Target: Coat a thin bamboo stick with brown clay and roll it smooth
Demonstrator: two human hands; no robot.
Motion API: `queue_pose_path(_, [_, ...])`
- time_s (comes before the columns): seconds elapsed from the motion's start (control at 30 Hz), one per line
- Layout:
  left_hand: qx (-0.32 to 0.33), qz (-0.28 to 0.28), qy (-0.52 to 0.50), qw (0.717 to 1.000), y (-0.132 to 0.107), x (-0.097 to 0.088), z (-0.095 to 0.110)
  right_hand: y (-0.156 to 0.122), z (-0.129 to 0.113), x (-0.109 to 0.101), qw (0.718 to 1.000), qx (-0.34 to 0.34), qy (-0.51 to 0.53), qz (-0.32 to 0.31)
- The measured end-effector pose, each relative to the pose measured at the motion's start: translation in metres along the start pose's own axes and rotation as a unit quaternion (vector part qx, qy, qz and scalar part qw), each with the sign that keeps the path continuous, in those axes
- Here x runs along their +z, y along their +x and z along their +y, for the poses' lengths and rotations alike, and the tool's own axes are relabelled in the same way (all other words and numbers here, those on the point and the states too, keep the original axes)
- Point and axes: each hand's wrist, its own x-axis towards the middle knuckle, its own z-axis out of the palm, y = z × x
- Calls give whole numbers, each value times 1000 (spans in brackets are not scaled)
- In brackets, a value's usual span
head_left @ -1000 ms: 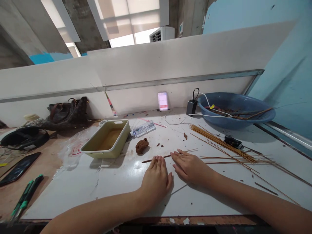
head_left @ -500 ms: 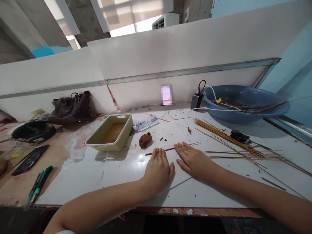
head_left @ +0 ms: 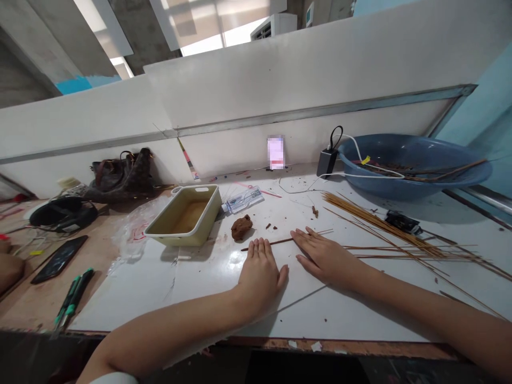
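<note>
A thin stick (head_left: 281, 241) coated in brown paste lies across the white board, its dark tip pointing left. My left hand (head_left: 261, 274) rests flat over its left part, fingers stretched out together and thumb apart. Flat over the right part lies my right hand (head_left: 325, 258), fingers extended, with the stick's thin bare end showing beyond them. Between the hands a section of coated stick is exposed. Just beyond my left fingertips sits a lump of brown paste (head_left: 241, 228), with small crumbs (head_left: 272, 226) to its right.
A bundle of thin sticks (head_left: 372, 221) spreads at right, before a blue basin (head_left: 400, 186). On the left are a yellow-green tub (head_left: 200, 229), a phone (head_left: 60, 260) and green-black tools (head_left: 74, 298). A power bank (head_left: 327, 162) stands behind.
The view has shifted slightly, so most things sit a little farther right in the picture. Both hands stay flat on the stick with only slight movement.
</note>
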Motion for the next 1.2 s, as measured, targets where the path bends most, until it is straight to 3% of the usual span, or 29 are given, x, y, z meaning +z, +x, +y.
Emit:
queue_pose_path(0.23, [-11, -23, -9, 1000, -16, 6, 10, -2, -7, -4, 999, -33, -20, 5])
queue_pose_path(0.4, [-16, -28, 12, 999, -5, 3, 1, -1, -2, 3, 999, -12, -15, 28])
queue_pose_path(0.63, [13, -4, 7, 1000, -15, 5, 3, -1, -4, -1, 999, -37, -20, 34])
queue_pose_path(0.87, [-33, -6, -11, 999, 3, 2, -3, 0, 3, 5, 1000, -10, -18, 21])
queue_pose_path(1.07, [-7, 5, 2, 1000, -17, 5, 5, -6, -7, 3, 997, -34, -68, 13])
queue_pose_path(1.2, [-14, 17, -16, 1000, -12, 9, 1, -8, -7, 6, 998, -12, -65, 10])
